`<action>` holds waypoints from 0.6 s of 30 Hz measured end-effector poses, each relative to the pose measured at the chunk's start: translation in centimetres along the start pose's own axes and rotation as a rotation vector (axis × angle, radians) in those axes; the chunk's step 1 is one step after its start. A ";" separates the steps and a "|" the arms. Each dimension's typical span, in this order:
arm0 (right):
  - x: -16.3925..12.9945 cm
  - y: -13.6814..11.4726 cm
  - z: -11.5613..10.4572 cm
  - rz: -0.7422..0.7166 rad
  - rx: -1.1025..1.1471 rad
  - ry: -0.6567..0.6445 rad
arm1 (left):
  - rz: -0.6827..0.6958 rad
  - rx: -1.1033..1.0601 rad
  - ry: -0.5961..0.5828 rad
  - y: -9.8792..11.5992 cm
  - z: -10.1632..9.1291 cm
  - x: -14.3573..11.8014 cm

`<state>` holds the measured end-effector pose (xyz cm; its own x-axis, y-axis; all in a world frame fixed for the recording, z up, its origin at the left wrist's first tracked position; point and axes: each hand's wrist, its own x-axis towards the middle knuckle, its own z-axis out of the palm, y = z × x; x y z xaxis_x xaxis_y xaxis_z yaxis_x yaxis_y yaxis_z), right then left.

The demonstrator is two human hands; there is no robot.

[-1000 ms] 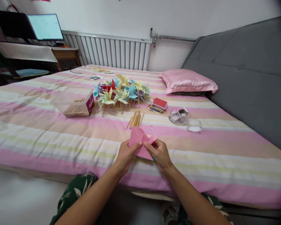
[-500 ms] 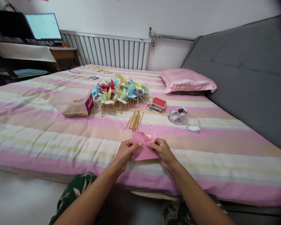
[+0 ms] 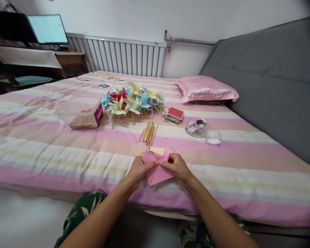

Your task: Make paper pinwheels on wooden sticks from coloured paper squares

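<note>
A pink paper square (image 3: 158,175), slit at the corners, is held between both hands near the bed's front edge. My left hand (image 3: 141,171) pinches it from the left, with the thumb pressing a curled corner to the middle. From the right, my right hand (image 3: 179,168) grips it, its thumb also at the centre. Two of the far corners curve inward. Just beyond the paper lies a pale yellow sheet (image 3: 158,150), partly hidden beneath it. Several thin wooden sticks (image 3: 149,133) lie in a bundle farther off, and a tiny pin-like bit (image 3: 166,140) rests beside them.
Finished paper pinwheels (image 3: 131,100) stand clustered behind the sticks. A clear box of sticks (image 3: 84,120) is at left. To the right are a stack of coloured paper (image 3: 173,115), a clear dish of small packets (image 3: 195,127), a clear round container (image 3: 214,137) and a pink pillow (image 3: 208,89).
The pink paper has turned slightly and come a little toward me, with both thumbs still at its centre. More of the yellow sheet behind it shows.
</note>
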<state>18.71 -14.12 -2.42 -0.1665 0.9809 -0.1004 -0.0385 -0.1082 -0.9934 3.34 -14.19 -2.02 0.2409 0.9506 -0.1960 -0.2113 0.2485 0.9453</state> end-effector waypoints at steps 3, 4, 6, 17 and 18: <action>0.1 0.2 0.0 -0.053 -0.043 -0.002 | -0.005 -0.005 0.022 0.1 0.1 -0.1; 0.2 0.2 0.1 -0.079 -0.045 0.000 | -0.004 -0.008 0.042 0.1 0.1 -0.1; 0.2 0.2 0.1 -0.136 -0.041 0.026 | 0.013 -0.021 0.092 0.1 0.1 0.0; -0.5 -0.5 0.3 -0.479 -0.255 0.292 | 0.052 -0.177 0.349 1.0 -1.8 1.1; -0.7 -0.6 0.5 -0.487 -0.280 0.261 | 0.050 -0.194 0.348 1.1 -1.9 1.2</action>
<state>18.40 -14.85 -1.76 0.0530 0.9178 0.3934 0.2169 0.3740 -0.9017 1.56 -12.47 -1.71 -0.1022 0.9604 -0.2594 -0.3979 0.1995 0.8955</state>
